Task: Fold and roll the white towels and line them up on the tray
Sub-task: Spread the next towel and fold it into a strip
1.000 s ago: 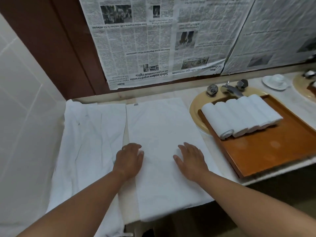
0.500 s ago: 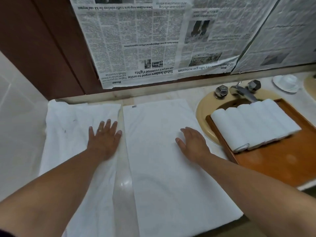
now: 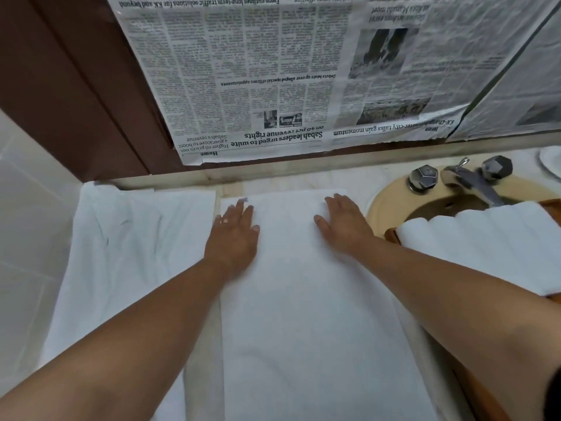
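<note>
Now left hand has joined right hand on the spread towel, both palms flat

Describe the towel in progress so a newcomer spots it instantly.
Below the newspaper on the wall, a counter runs left of the sink. Mid-counter lies the flat towel, between a rumpled towel pile and the rolled towels. Only it is smooth, left hand and right hand flat on it.

Upside-down newspaper headlines: "Sabah leaders urged to unite on 40 pct revenue rights", "Home"
</note>
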